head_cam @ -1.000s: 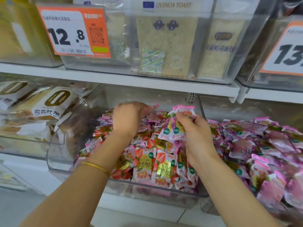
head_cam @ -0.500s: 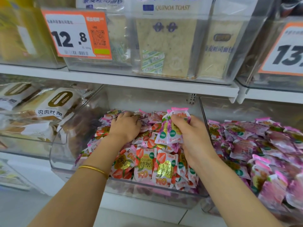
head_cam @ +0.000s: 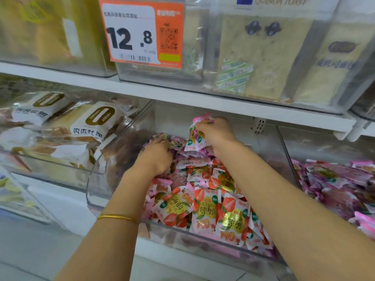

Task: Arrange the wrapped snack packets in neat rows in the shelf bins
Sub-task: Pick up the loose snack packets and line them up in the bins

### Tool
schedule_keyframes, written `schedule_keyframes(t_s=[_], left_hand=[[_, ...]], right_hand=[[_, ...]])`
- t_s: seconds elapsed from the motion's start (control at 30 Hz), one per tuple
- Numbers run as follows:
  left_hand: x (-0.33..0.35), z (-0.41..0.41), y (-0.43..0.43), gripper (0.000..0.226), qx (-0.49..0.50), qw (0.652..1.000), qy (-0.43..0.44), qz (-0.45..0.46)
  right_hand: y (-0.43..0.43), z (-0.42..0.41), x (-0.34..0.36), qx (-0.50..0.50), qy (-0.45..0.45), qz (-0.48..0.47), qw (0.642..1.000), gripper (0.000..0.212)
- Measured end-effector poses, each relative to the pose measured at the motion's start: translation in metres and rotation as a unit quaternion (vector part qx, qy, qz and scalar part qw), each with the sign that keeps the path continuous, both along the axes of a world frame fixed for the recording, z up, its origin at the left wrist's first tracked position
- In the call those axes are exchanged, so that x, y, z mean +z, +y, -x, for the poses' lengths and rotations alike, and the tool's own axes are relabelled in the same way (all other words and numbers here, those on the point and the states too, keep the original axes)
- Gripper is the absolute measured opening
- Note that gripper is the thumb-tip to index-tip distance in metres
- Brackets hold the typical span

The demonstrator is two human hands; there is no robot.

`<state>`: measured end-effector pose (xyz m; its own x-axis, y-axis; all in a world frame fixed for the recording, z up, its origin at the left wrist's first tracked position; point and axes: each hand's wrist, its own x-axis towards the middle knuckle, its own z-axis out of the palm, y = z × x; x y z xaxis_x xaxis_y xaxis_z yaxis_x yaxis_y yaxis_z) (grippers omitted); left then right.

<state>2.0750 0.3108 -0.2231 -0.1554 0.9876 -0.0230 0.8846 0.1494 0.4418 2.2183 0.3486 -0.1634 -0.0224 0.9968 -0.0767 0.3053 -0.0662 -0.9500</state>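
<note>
The right hand (head_cam: 216, 132), at centre frame, pinches a small bunch of pink packets (head_cam: 195, 136) above the back of the clear bin (head_cam: 92, 191). The left hand (head_cam: 155, 157) sinks curled fingers into the packet heap (head_cam: 205, 207) filling that bin; I can't tell whether it grips any.

Orange-and-white price tag (head_cam: 142, 33) reading 12.8 at 11 o'clock. Quinoa toast packs (head_cam: 261, 55) at 1 o'clock, upper tier. Yellow packs (head_cam: 46, 31) at 10 o'clock, blurred. White shelf board (head_cam: 182, 96) crosses centre. White-and-gold labelled bread packets (head_cam: 95, 124) at 9 o'clock.
</note>
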Motion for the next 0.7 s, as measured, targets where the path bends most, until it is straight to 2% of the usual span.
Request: schedule_keyframes(t_s=[0.03,0.17,0.23,0.33,0.4,0.47,0.53,0.6,0.7], left_hand=[[0.0,0.003,0.001,0.045,0.008,1.0,-0.013,-0.016],[0.004,0.01,-0.005,0.052,0.026,0.996,-0.082,-0.017],[0.008,0.009,-0.009,0.047,0.051,0.988,-0.14,-0.05],[0.01,0.013,-0.009,0.036,0.091,0.974,-0.177,-0.11],[0.006,0.018,-0.008,0.032,0.087,0.974,-0.169,-0.121],[0.002,0.02,-0.007,0.04,0.071,0.981,-0.146,-0.107],[0.0,0.02,-0.008,0.056,0.042,0.99,-0.102,-0.092],[0.001,0.017,-0.009,0.063,0.007,0.997,-0.046,-0.058],[0.004,0.013,-0.008,0.062,-0.007,1.0,-0.003,-0.026]], right_hand=[[0.009,0.007,-0.002,-0.003,-0.016,0.006,1.0,0.011],[0.037,0.035,-0.009,-0.018,-0.043,0.02,0.999,0.021],[0.044,0.053,-0.013,-0.017,-0.049,0.03,0.998,0.006],[0.052,0.079,-0.018,-0.008,-0.037,0.06,0.997,0.025],[0.052,0.091,-0.019,0.011,-0.051,0.065,0.997,0.029],[0.051,0.097,-0.023,0.032,-0.069,0.049,0.996,0.03],[0.048,0.095,-0.027,0.041,-0.098,0.019,0.994,0.021],[0.046,0.087,-0.026,0.047,-0.119,0.002,0.992,0.004],[0.044,0.068,-0.023,0.054,-0.151,-0.026,0.987,0.013]])
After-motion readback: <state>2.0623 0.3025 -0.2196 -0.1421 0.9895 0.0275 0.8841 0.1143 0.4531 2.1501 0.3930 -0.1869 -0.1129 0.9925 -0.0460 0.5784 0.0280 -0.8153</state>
